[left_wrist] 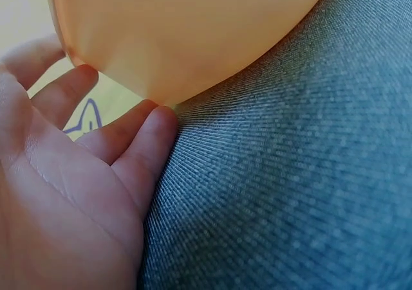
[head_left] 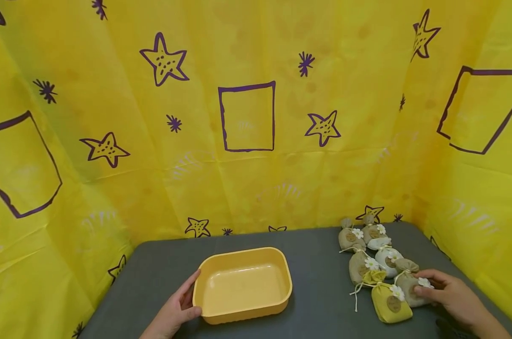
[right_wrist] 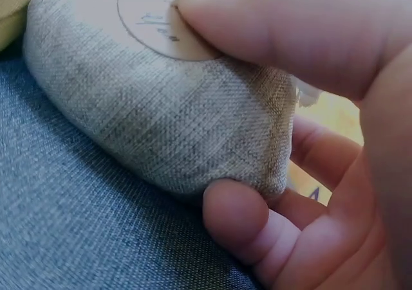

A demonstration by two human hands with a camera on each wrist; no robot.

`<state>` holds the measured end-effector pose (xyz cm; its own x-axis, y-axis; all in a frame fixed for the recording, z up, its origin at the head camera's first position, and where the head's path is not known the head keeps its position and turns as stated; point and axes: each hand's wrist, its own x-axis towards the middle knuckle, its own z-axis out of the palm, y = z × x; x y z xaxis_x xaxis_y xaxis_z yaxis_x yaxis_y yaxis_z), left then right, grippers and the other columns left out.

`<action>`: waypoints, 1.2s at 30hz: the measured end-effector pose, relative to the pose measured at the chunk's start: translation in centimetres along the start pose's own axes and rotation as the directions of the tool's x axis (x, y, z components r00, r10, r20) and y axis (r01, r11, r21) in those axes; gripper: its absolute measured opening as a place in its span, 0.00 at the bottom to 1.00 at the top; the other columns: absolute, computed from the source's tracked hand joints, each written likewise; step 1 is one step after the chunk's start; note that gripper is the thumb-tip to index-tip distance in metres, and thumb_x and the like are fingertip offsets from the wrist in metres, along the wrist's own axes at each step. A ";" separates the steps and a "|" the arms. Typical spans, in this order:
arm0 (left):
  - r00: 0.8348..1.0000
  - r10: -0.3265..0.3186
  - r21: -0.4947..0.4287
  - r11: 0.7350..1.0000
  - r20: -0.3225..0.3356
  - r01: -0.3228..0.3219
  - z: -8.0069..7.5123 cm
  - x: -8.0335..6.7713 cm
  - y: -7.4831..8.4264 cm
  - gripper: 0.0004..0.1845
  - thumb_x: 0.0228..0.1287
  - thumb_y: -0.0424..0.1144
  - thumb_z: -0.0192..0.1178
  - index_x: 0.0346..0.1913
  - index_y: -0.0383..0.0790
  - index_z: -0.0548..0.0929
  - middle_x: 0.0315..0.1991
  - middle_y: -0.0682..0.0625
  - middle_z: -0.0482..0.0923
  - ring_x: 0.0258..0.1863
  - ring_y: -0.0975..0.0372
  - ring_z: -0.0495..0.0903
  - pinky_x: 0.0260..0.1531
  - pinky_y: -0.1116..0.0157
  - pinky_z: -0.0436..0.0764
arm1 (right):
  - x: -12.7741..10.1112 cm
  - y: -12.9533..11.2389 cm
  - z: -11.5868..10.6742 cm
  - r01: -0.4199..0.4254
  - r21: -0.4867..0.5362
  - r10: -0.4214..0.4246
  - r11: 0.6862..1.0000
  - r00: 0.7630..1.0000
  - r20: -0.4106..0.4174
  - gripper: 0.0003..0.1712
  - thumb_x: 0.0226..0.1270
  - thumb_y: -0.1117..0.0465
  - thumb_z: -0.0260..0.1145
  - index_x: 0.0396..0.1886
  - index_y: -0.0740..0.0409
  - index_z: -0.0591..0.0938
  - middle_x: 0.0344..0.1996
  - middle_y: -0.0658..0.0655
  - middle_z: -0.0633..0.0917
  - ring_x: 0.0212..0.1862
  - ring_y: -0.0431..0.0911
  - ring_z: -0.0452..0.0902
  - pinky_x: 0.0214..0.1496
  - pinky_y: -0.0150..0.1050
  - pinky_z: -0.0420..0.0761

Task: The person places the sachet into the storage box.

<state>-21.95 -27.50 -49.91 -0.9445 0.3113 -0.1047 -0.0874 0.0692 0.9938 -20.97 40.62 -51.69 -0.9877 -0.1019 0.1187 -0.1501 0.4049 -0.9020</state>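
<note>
A yellow plastic tray (head_left: 247,311) sits on the grey cloth-covered table (head_left: 323,301), with nothing in it. My left hand (head_left: 191,297) lies against its left side with straight fingers, thumb at the front corner. In the left wrist view the fingertips (left_wrist: 154,126) touch the tray's (left_wrist: 193,33) lower edge. At the right, my right hand (head_left: 425,286) grips a beige cloth sachet (head_left: 406,282) with a white flower. The right wrist view shows the thumb (right_wrist: 270,26) pressing on its round label and a finger (right_wrist: 235,216) curled under the sachet (right_wrist: 167,123).
Several more small sachets lie in a cluster at the back right: a yellow one (head_left: 391,305), a white one (head_left: 386,260) and beige ones (head_left: 351,238). Yellow sheeting with purple stars (head_left: 247,117) walls in the table at the back and both sides.
</note>
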 end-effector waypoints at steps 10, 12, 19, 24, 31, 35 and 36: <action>1.000 0.019 -0.002 1.000 0.003 -0.019 -0.1 0.0 0.1 0.41 0.75 0.38 0.58 0.80 0.35 0.45 0.77 0.32 0.40 0.70 0.51 0.63 0.56 0.62 0.76 | -0.2 0.3 0.0 0.062 0.077 -0.052 0.995 0.991 -0.124 0.20 0.72 0.70 0.62 0.62 0.60 0.80 0.50 0.24 0.76 0.36 0.42 0.78 0.27 0.42 0.81; 1.000 0.018 -0.003 1.000 0.006 -0.018 -0.1 0.0 0.0 0.41 0.74 0.38 0.58 0.80 0.35 0.45 0.77 0.32 0.40 0.71 0.50 0.62 0.57 0.62 0.76 | -0.3 0.6 -0.1 0.075 0.143 -0.055 0.987 0.988 -0.142 0.20 0.73 0.71 0.61 0.61 0.56 0.82 0.51 0.24 0.75 0.37 0.40 0.78 0.27 0.42 0.81; 1.000 0.023 -0.014 1.000 0.011 -0.023 -0.1 0.1 -0.3 0.41 0.74 0.37 0.58 0.80 0.35 0.46 0.78 0.32 0.40 0.69 0.53 0.64 0.56 0.61 0.76 | -0.4 1.6 -0.2 0.186 0.489 -0.114 0.852 0.978 -0.172 0.22 0.75 0.76 0.54 0.58 0.53 0.84 0.52 0.32 0.79 0.44 0.37 0.80 0.32 0.42 0.85; 1.000 0.025 -0.019 0.999 0.008 -0.025 -0.2 0.0 -0.4 0.41 0.74 0.38 0.58 0.80 0.35 0.46 0.78 0.32 0.40 0.70 0.52 0.64 0.57 0.61 0.76 | -0.3 1.9 0.2 0.255 0.642 -0.147 0.722 0.965 -0.219 0.22 0.74 0.80 0.52 0.51 0.57 0.85 0.44 0.47 0.83 0.41 0.41 0.82 0.36 0.40 0.86; 1.000 0.029 -0.019 0.999 0.008 -0.029 -0.2 -0.1 -0.3 0.40 0.75 0.38 0.58 0.80 0.35 0.46 0.77 0.32 0.42 0.70 0.52 0.63 0.57 0.62 0.76 | 0.1 0.2 0.7 0.312 0.735 -0.169 0.602 0.949 -0.265 0.22 0.71 0.84 0.50 0.50 0.62 0.85 0.42 0.55 0.84 0.42 0.45 0.84 0.41 0.39 0.85; 0.999 0.034 -0.019 0.999 0.003 -0.034 -0.2 0.0 -0.5 0.41 0.74 0.38 0.58 0.79 0.35 0.47 0.77 0.32 0.42 0.70 0.52 0.62 0.57 0.62 0.76 | 0.5 -2.8 1.0 0.274 0.623 -0.109 0.733 0.951 -0.290 0.23 0.70 0.80 0.57 0.49 0.52 0.87 0.41 0.48 0.86 0.41 0.41 0.84 0.39 0.35 0.84; 0.999 0.033 -0.021 0.999 0.001 -0.033 -0.2 0.0 -0.5 0.41 0.74 0.37 0.58 0.79 0.35 0.47 0.77 0.32 0.42 0.70 0.52 0.63 0.57 0.62 0.76 | 0.5 -3.8 1.2 0.248 0.514 -0.091 0.821 0.946 -0.311 0.20 0.71 0.75 0.61 0.50 0.48 0.87 0.41 0.42 0.86 0.41 0.36 0.82 0.39 0.32 0.84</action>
<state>-21.95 -27.77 -50.44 -0.9467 0.3140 -0.0722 -0.0632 0.0387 0.9973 -20.84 37.96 -48.70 -0.9343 0.1495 0.3237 -0.3459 -0.1597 -0.9246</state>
